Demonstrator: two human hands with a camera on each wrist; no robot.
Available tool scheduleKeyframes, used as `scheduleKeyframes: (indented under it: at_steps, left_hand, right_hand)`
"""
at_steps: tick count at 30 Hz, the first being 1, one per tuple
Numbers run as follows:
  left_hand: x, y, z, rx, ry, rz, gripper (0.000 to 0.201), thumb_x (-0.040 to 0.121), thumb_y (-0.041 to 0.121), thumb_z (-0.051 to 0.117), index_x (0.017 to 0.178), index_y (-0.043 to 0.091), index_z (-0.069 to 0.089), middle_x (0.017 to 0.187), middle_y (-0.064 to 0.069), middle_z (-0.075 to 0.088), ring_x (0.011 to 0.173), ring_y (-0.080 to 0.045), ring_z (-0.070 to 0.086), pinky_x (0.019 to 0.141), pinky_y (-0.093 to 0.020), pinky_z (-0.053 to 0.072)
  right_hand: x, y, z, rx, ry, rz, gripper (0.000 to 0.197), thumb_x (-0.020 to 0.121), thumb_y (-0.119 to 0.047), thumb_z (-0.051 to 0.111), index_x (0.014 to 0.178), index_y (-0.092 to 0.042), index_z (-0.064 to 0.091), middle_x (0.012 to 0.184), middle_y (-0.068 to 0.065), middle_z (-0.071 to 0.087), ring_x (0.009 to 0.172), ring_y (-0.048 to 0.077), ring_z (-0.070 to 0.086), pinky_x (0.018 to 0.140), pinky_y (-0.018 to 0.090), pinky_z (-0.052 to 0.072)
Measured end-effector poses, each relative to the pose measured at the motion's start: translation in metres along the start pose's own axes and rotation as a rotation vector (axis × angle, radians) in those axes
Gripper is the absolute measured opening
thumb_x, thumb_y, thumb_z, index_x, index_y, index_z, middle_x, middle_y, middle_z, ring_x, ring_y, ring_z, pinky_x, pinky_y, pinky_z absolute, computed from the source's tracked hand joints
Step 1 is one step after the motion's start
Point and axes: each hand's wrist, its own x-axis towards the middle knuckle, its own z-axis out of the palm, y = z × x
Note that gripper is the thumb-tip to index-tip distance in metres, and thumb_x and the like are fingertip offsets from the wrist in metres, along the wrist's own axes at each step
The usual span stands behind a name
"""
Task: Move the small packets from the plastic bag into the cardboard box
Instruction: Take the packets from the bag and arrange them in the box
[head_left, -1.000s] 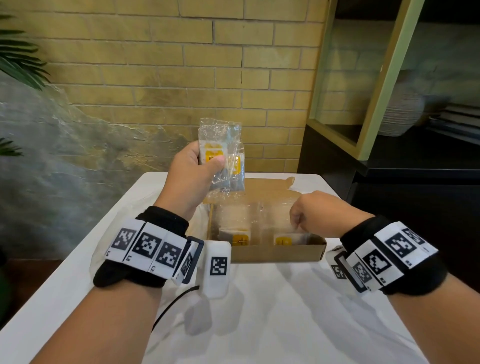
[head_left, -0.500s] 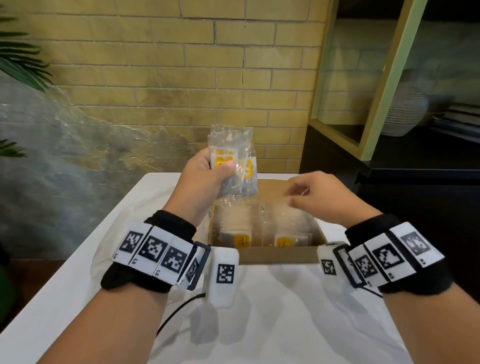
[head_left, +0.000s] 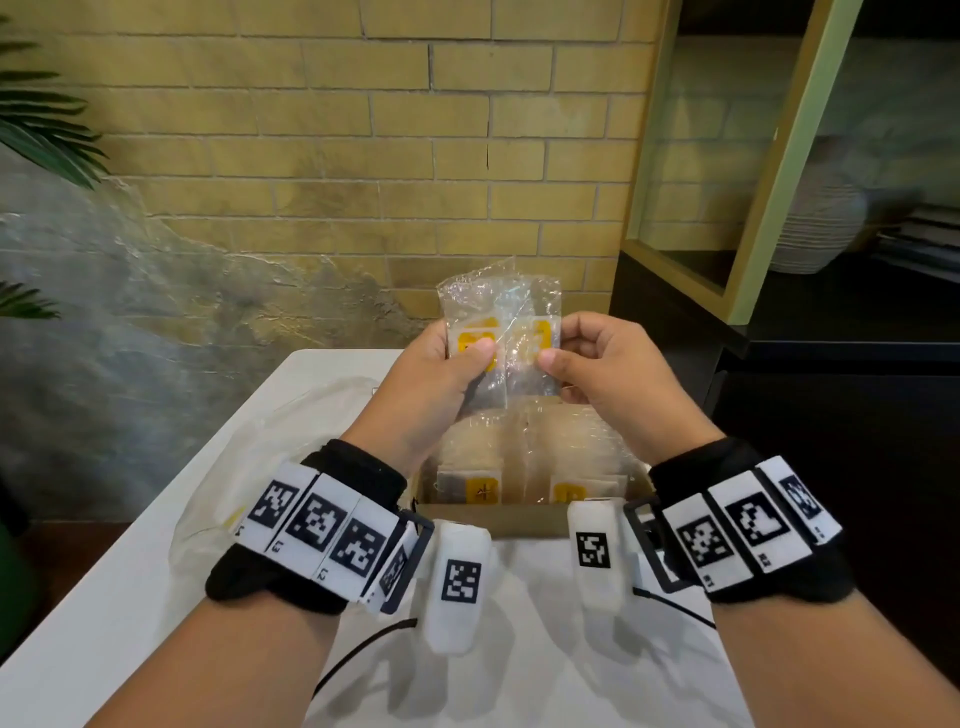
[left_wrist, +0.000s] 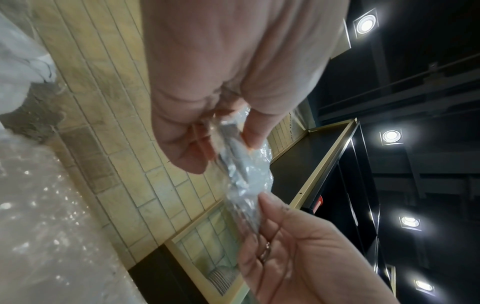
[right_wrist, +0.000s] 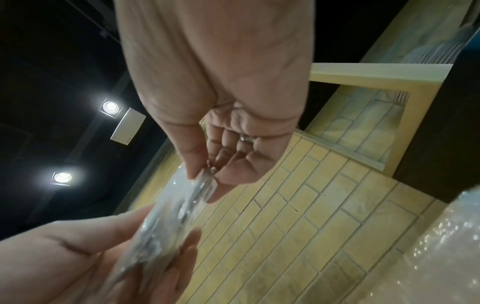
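Observation:
Above the box, my left hand (head_left: 470, 358) grips a small stack of clear packets (head_left: 498, 322) with yellow labels. My right hand (head_left: 558, 358) pinches the right-hand packet of that stack between thumb and fingers. Below them the open cardboard box (head_left: 519, 522) holds more of the same packets (head_left: 483, 488), standing in rows. In the left wrist view my left hand (left_wrist: 228, 142) clamps the packets (left_wrist: 246, 176) edge-on, and the right hand (left_wrist: 280, 226) touches their lower end. The right wrist view shows my right hand (right_wrist: 205, 181) pinching the packets (right_wrist: 166, 222).
The crumpled clear plastic bag (head_left: 244, 457) lies on the white table (head_left: 130, 597) left of the box. A brick wall stands behind the table. A dark cabinet with a green-framed shelf (head_left: 769, 208) is at the right, and plant leaves (head_left: 41, 130) at the far left.
My right hand rose out of the box and took hold of the packets in my left hand. The left hand with its stack shifted slightly right.

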Motion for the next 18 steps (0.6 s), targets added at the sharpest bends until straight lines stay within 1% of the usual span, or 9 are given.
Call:
scheduleKeyframes:
  at_steps: [4,6,8,10,11,13,14,16,18]
  left_hand:
    - [-0.001,0.002,-0.003,0.091,0.039,0.053,0.018,0.098,0.021,0.045,0.087,0.028,0.057,0.078,0.005,0.067,0.072,-0.011,0.060,0.060,-0.022,0.048]
    - [-0.002,0.005,-0.006,0.115,0.065,0.068,0.018,0.099,0.021,0.043,0.087,0.028,0.056,0.077,0.006,0.069,0.073,-0.011,0.063,0.060,-0.022,0.049]
    - [-0.002,0.007,-0.009,0.129,0.095,0.068,0.015,0.099,0.021,0.042,0.091,0.026,0.053,0.083,0.005,0.071,0.074,-0.007,0.065,0.059,-0.019,0.050]
    - [-0.001,0.008,-0.013,0.143,0.116,0.061,0.012,0.099,0.023,0.041,0.095,0.024,0.052,0.091,0.000,0.071,0.081,-0.010,0.066,0.064,-0.022,0.048]
    - [-0.002,0.009,-0.013,0.142,0.118,0.056,0.011,0.100,0.023,0.041,0.095,0.025,0.051,0.088,-0.001,0.070,0.079,-0.010,0.066,0.064,-0.023,0.048]
    - [-0.003,0.010,-0.013,0.175,0.104,0.056,0.010,0.099,0.022,0.042,0.093,0.025,0.049,0.074,0.004,0.065,0.071,-0.008,0.066,0.063,-0.024,0.049]
    - [-0.004,0.009,-0.013,0.235,0.094,0.062,0.008,0.099,0.022,0.043,0.093,0.024,0.049,0.072,0.006,0.062,0.071,-0.010,0.064,0.063,-0.026,0.049]
    - [-0.006,0.010,-0.012,0.400,0.038,0.078,0.007,0.097,0.023,0.047,0.091,0.025,0.050,0.076,0.007,0.057,0.071,-0.011,0.058,0.062,-0.024,0.050]
    - [-0.008,0.010,-0.010,0.606,-0.068,0.075,0.013,0.095,0.023,0.051,0.083,0.028,0.050,0.075,0.008,0.056,0.069,-0.010,0.055,0.065,-0.024,0.050]
  right_hand:
    - [-0.001,-0.004,-0.008,0.031,0.041,-0.012,0.015,0.089,-0.005,0.058,0.086,-0.020,0.059,0.082,0.000,0.065,0.073,0.011,0.057,0.054,0.013,0.047]
    - [-0.001,-0.006,-0.012,0.028,0.058,-0.029,0.013,0.089,-0.005,0.057,0.088,-0.018,0.059,0.084,0.002,0.066,0.077,0.016,0.058,0.055,0.015,0.047]
    - [-0.001,-0.009,-0.018,0.011,0.091,-0.044,0.011,0.090,-0.006,0.057,0.089,-0.017,0.059,0.087,0.006,0.067,0.080,0.019,0.059,0.055,0.015,0.048]
    - [0.000,-0.011,-0.024,-0.003,0.127,-0.057,0.010,0.090,-0.007,0.057,0.090,-0.016,0.060,0.091,0.010,0.067,0.078,0.018,0.060,0.054,0.013,0.048]
    - [0.000,-0.012,-0.028,-0.003,0.141,-0.066,0.010,0.090,-0.007,0.057,0.090,-0.016,0.060,0.090,0.011,0.067,0.075,0.016,0.059,0.054,0.013,0.047]
    - [0.000,-0.013,-0.034,0.012,0.165,-0.082,0.012,0.090,-0.006,0.057,0.088,-0.017,0.060,0.084,0.007,0.066,0.067,0.013,0.054,0.053,0.014,0.046]
    - [0.000,-0.014,-0.037,0.018,0.176,-0.087,0.013,0.090,-0.005,0.057,0.087,-0.018,0.060,0.081,0.005,0.065,0.065,0.013,0.053,0.053,0.014,0.046]
    - [0.000,-0.014,-0.041,0.017,0.192,-0.094,0.014,0.090,-0.006,0.057,0.087,-0.019,0.060,0.079,0.003,0.065,0.065,0.013,0.052,0.053,0.015,0.046]
    - [-0.001,-0.015,-0.044,0.015,0.193,-0.100,0.013,0.090,-0.006,0.057,0.088,-0.018,0.060,0.079,0.001,0.065,0.065,0.013,0.052,0.053,0.015,0.046]
